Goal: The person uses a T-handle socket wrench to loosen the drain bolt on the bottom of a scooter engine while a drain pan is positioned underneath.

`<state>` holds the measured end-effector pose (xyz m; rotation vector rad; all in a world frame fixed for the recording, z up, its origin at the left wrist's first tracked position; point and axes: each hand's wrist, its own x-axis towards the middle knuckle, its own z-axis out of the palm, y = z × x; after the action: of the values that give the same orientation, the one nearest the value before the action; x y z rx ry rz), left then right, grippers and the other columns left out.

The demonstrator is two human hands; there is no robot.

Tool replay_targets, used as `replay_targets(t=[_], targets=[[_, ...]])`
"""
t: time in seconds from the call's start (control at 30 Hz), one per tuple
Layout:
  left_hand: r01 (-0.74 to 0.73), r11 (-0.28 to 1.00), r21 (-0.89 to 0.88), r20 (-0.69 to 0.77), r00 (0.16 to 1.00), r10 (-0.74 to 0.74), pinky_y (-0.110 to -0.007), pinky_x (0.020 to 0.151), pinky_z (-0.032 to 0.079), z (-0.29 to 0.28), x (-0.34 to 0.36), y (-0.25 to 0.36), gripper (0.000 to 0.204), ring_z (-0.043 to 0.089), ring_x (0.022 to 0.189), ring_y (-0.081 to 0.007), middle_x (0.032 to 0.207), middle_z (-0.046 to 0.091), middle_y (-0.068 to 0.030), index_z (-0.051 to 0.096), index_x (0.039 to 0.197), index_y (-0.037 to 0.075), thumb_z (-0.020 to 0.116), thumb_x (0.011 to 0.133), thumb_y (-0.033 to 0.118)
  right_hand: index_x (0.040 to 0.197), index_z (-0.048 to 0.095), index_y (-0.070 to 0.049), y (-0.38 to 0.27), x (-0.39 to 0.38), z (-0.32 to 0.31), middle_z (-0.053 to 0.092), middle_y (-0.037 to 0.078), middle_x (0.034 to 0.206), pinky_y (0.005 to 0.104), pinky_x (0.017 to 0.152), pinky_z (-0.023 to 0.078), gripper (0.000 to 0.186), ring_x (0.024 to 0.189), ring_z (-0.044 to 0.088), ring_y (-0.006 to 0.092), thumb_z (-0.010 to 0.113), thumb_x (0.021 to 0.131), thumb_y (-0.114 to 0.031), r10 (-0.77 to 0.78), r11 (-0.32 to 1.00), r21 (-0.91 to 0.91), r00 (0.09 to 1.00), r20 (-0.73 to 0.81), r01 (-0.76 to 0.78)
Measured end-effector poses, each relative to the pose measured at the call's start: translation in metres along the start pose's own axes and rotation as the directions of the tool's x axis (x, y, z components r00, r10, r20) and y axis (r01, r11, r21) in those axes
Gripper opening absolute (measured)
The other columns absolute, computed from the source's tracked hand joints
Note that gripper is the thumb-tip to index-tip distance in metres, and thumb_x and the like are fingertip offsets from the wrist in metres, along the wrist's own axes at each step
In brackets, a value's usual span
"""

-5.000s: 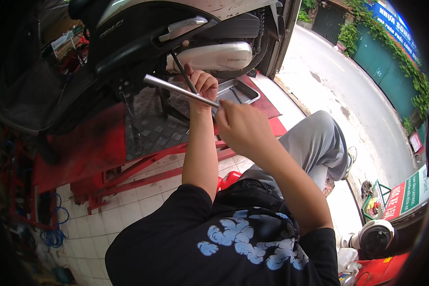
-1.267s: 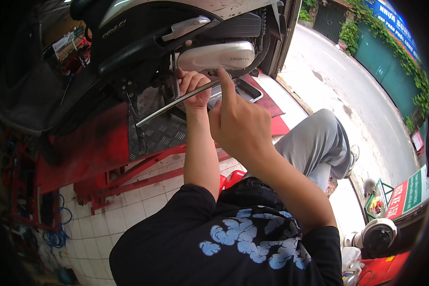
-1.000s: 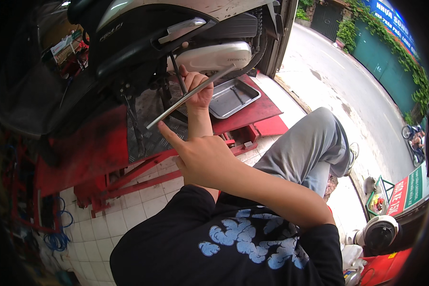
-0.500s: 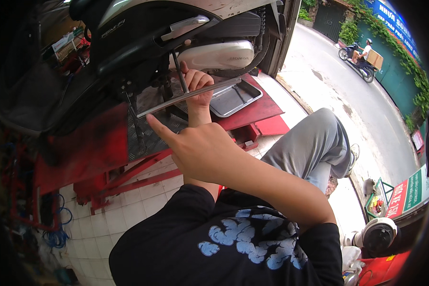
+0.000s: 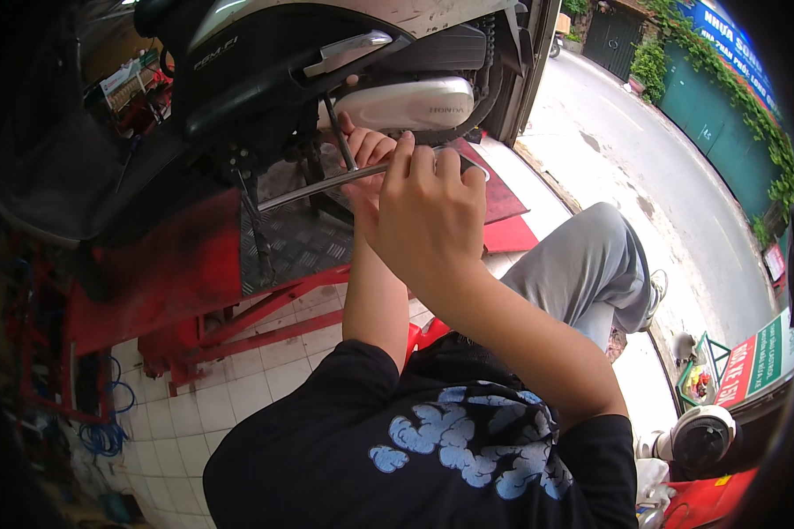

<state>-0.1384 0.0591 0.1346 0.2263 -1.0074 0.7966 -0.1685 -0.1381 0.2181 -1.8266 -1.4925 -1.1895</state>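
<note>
A metal T-handle wrench (image 5: 309,189) reaches with its stem up to the underside of the scooter (image 5: 273,75), close to the silver engine cover (image 5: 419,103). My left hand (image 5: 375,146) is closed around the wrench where the stem meets the crossbar; the right hand partly hides it. The fingers of my right hand (image 5: 432,207) bend over the right end of the crossbar, which they cover. The bar's left end sticks out bare.
Below the scooter is a red lift platform (image 5: 163,264) with a dark chequered plate (image 5: 295,247). My right hand mostly covers a grey tray behind it. Blue hose (image 5: 104,439) lies on the white tiles at left. A street (image 5: 644,167) runs past at right.
My right hand has moved from the crossbar's left end, where its index finger touched, to the right end, and its fingers now bend over it. The left hand stays at the stem.
</note>
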Motion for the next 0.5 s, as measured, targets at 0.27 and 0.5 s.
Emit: replay_targets(t=[0.27, 0.5], targets=[[-0.148, 0.98, -0.132, -0.059, 0.988, 0.142, -0.018, 0.06, 0.037, 0.017, -0.01, -0.019, 0.037, 0.046, 0.056, -0.002, 0.064, 0.053, 0.008, 0.057, 0.126, 0.001, 0.058, 0.097, 0.024, 0.063, 0.067, -0.008, 0.004, 0.005, 0.038, 0.055, 0.005, 0.065, 0.035, 0.058, 0.037, 0.05, 0.068, 0.055, 0.0205, 0.066, 0.079, -0.055, -0.098, 0.984, 0.139, 0.988, -0.12, 0.114], [-0.003, 1.0, -0.019, 0.104, 0.995, 0.005, -0.019, 0.058, 0.037, -0.011, -0.01, 0.002, 0.032, 0.045, 0.055, -0.0027, 0.063, 0.053, 0.007, 0.06, 0.119, 0.001, 0.059, 0.095, 0.022, 0.075, 0.067, -0.004, -0.004, -0.001, 0.038, 0.058, 0.007, 0.071, 0.0371, 0.06, 0.04, 0.046, 0.07, 0.058, 0.023, 0.064, 0.084, -0.049, -0.073, 0.985, 0.15, 0.995, -0.062, 0.081]])
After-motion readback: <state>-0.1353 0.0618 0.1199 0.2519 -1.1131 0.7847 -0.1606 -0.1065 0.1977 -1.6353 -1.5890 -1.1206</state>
